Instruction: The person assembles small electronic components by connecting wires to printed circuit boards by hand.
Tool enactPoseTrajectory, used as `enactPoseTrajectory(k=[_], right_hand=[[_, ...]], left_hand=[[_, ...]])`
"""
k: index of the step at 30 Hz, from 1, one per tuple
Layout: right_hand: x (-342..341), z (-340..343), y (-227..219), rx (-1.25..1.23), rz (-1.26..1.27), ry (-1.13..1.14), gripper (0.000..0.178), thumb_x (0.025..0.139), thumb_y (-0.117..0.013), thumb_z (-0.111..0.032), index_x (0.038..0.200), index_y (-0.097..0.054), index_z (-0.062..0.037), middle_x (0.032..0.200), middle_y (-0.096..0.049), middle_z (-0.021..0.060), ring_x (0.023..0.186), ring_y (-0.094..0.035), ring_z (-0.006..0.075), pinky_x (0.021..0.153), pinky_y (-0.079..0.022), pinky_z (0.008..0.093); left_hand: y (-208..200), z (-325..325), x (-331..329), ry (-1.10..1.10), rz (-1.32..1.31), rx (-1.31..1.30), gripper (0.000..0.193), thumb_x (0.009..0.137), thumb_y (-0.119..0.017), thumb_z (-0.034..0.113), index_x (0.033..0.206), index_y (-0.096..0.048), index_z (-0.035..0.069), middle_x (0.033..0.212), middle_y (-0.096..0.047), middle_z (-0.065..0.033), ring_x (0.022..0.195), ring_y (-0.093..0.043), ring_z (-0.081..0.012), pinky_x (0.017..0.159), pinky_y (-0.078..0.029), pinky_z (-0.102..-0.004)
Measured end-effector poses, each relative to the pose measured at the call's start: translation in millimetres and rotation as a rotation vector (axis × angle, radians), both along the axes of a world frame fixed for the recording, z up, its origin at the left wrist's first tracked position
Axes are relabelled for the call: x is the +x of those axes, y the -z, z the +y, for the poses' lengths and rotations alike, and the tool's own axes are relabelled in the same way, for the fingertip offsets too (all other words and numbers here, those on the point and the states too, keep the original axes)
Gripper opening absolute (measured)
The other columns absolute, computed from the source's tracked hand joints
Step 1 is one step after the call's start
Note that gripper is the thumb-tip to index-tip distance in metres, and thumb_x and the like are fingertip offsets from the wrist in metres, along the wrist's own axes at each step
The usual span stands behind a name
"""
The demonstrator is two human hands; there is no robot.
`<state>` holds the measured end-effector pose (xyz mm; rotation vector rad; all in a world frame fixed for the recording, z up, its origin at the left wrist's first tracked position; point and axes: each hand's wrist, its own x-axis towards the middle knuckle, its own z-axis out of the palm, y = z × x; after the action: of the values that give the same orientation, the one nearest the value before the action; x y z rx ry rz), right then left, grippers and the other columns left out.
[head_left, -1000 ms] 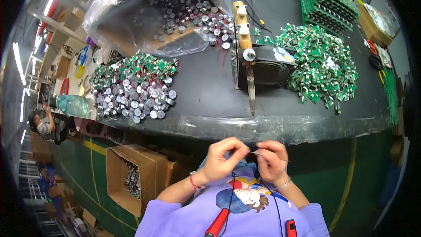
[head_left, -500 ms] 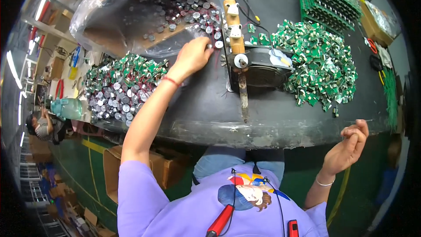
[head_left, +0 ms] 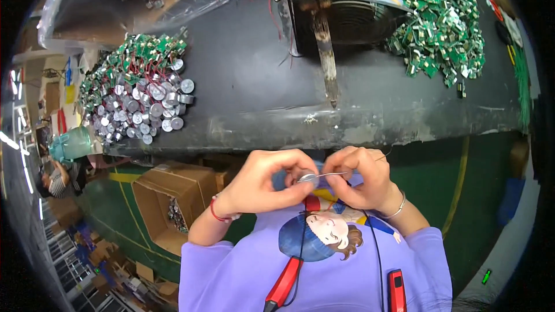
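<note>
Both my hands meet in front of my shirt, just off the table's front edge. My left hand (head_left: pixel 269 182) pinches a small silver disc-shaped part (head_left: pixel 307 178) between thumb and fingertips. Close beside it, the fingers of my right hand (head_left: pixel 363 178) are closed on a thin wire (head_left: pixel 332 174). That wire stretches toward the disc; whether it is joined to it I cannot tell. At the table's left lies a heap of similar silver discs (head_left: pixel 156 110) with red wires and green boards. A soldering iron (head_left: pixel 325 58) is mounted mid-table, its tip pointing toward me.
A pile of small green circuit boards (head_left: pixel 445 23) covers the table's right side. Behind the iron sits a dark coil (head_left: pixel 355 20). A clear plastic bag (head_left: pixel 196 8) of discs is at the back left. Below the edge stands an open cardboard box (head_left: pixel 173 179).
My left hand has come back from beside the bag to my chest, holding a disc. My right hand has moved left to meet it. The view has tilted downward.
</note>
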<state>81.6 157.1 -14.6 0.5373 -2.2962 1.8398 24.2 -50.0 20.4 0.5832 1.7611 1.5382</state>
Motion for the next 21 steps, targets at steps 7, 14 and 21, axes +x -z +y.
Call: enactPoseTrajectory(k=[7,14,21], right_hand=[[12,8,-16,-0.044,-0.123,0.092,0.030,0.072,-0.076,-0.009,0.070,-0.047,-0.0063,0.071,-0.063,0.0061,0.048,-0.049,0.0104,0.043,-0.038,0.0233],[12,21,-14,-0.068,-0.130,0.004,0.032,0.073,-0.075,-0.006,0.062,-0.045,-0.0074,0.057,-0.050,0.0030,0.052,-0.051,0.0166,0.047,-0.038,0.0283],[5,23,-11,-0.127,-0.065,-0.011,0.035,0.076,-0.066,0.005,0.062,-0.037,-0.0096,0.063,-0.059,0.0042,0.055,-0.054,0.0170,0.047,-0.039,0.0270]], left_hand=[[4,-6,9,-0.052,0.016,0.027,0.020,0.076,-0.066,0.004,0.096,-0.063,0.000,0.082,-0.062,-0.0030,0.066,-0.053,-0.0076,0.062,-0.045,-0.0228],[3,1,9,-0.056,0.001,0.116,0.019,0.073,-0.063,0.004,0.091,-0.063,0.000,0.085,-0.065,-0.0078,0.075,-0.060,-0.0152,0.071,-0.048,-0.0270],[2,20,6,0.139,-0.175,0.224,0.034,0.078,-0.065,0.003,0.109,-0.053,-0.004,0.086,-0.061,-0.0061,0.079,-0.058,-0.0117,0.077,-0.046,-0.0261]])
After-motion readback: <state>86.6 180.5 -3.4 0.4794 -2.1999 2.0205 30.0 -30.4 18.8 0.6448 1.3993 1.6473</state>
